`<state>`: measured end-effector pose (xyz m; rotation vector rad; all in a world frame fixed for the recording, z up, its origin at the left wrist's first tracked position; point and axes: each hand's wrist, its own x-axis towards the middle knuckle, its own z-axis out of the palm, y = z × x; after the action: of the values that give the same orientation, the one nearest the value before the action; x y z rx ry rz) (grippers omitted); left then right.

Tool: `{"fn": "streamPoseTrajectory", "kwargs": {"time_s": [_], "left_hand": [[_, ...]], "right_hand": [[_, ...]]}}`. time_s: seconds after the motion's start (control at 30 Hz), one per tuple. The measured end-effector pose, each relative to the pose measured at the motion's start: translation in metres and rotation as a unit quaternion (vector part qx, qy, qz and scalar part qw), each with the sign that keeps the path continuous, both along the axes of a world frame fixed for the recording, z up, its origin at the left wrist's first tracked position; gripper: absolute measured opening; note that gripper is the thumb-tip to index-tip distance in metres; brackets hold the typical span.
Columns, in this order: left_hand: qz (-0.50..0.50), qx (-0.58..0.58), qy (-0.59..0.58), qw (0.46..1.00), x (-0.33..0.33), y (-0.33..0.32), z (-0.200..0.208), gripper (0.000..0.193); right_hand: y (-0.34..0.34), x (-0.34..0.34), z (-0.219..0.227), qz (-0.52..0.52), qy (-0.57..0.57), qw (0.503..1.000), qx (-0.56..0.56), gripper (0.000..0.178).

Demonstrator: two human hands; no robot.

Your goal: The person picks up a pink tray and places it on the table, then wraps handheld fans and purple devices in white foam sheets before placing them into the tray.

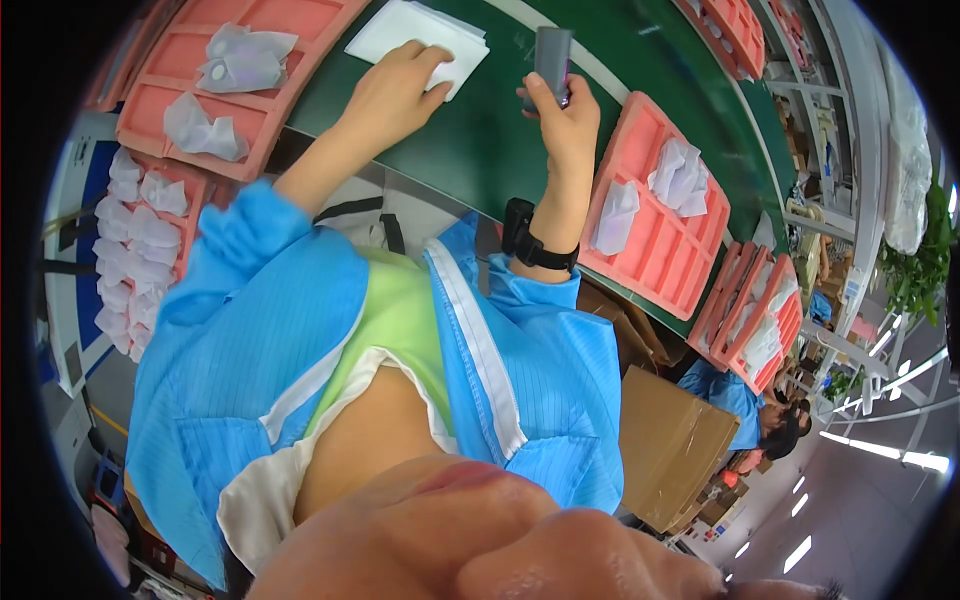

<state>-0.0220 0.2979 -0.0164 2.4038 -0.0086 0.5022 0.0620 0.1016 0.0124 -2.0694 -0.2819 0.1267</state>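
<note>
Left hand: the left hand [392, 88] lies flat on a stack of white square cloth sheets [420, 40]. The fingers are spread out and press down on the near right part of the stack. They do not curl around anything.
Right hand: the right hand [562, 118] is lifted up over the belt. The fingers are curled tight around a small dark grey flat box-shaped gadget [552, 55]. The thumb presses on its left side. The top of the gadget sticks out above the fingers.
White stack: it lies on the dark green belt [480, 140], at the far side, just left of the grey gadget.
Grey gadget: it is up in the right hand, above the belt, and does not touch the white stack.
Wrist: a black band watch [528, 240] sits on the right wrist.
Sleeves: both arms wear a bright blue striped coat [250, 330].
Left trays: a pink foam tray with square pockets [230, 70] sits far left, with crumpled white bags in some pockets.
Right tray: another pink foam pocket tray [655, 215] sits just right of the right arm, with white bags in it too.
Near right: a brown cardboard box [670, 445] stands by the belt.
Far right: another person in blue [735, 395] is near more pink trays.
</note>
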Motion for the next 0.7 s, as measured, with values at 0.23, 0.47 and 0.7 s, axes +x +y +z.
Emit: {"fn": "streamPoseTrajectory", "kwargs": {"time_s": [0.23,0.47,0.7], "left_hand": [[0.054,0.144,0.055,0.986,0.058,-0.002,-0.052,0.022],[0.051,0.042,0.073,0.995,0.057,0.005,-0.052,0.018],[0.004,-0.118,-0.003,0.993,0.030,0.012,-0.017,0.015]], "right_hand": [[0.011,-0.014,0.004,0.013,0.031,0.979,0.201,0.033],[0.012,-0.013,0.003,-0.010,0.102,0.967,0.233,0.038],[0.025,-0.014,-0.012,0.160,0.325,0.856,0.368,0.057]]}}
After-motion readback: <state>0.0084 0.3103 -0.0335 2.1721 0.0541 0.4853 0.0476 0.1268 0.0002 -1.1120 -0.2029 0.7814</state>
